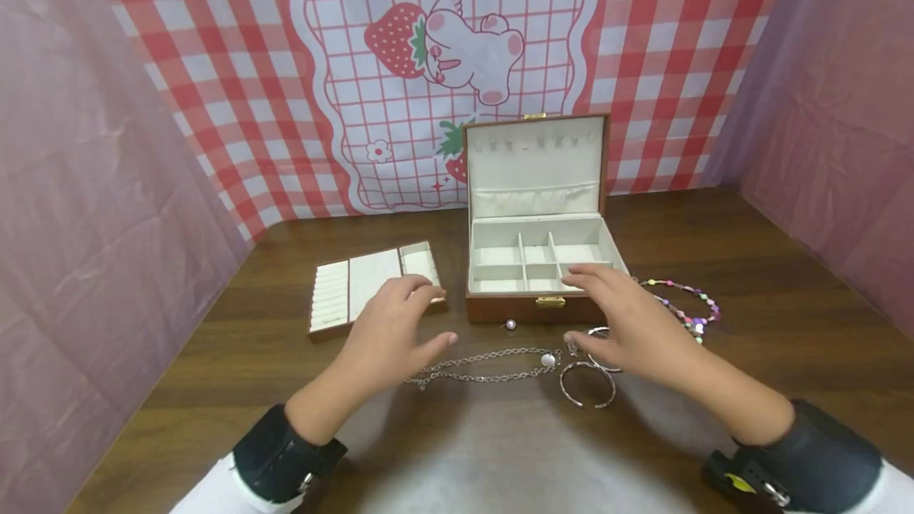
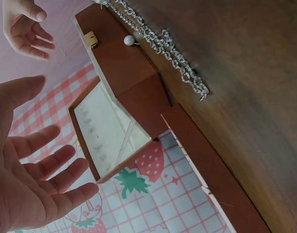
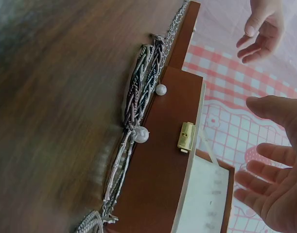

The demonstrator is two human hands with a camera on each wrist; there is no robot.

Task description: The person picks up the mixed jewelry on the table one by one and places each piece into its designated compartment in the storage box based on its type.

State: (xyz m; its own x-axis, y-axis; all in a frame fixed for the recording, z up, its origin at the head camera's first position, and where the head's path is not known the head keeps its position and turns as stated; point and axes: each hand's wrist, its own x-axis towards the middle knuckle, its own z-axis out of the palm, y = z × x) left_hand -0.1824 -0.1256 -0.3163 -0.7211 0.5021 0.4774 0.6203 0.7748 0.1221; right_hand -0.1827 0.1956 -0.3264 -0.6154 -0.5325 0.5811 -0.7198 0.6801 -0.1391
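Note:
Over the table my left hand [image 1: 389, 331] is held up with fingers spread and nothing in it, near the right end of a cream-lined jewelry tray [image 1: 374, 272]. My right hand [image 1: 635, 324], its fingers apart, also holds nothing; in the head view it overlaps the front right corner of a brown jewelry box [image 1: 510, 309]. The box's lid [image 1: 535, 169] stands raised, showing bare cream compartments. Between the hands lies a silver chain necklace [image 1: 493, 377] with a round white charm [image 1: 547, 360]. Two silver bangles [image 1: 588, 406] lie below the right hand, one partly hidden by it.
A pearl earring [image 1: 510, 324] lies just in front of the box. To its right is a string of colorful beads [image 1: 714, 309], partly behind the right hand. A red-checked strawberry cloth [image 1: 271, 86] hangs behind the wooden table [image 1: 236, 387], with pink curtains [image 1: 93, 181] at both sides.

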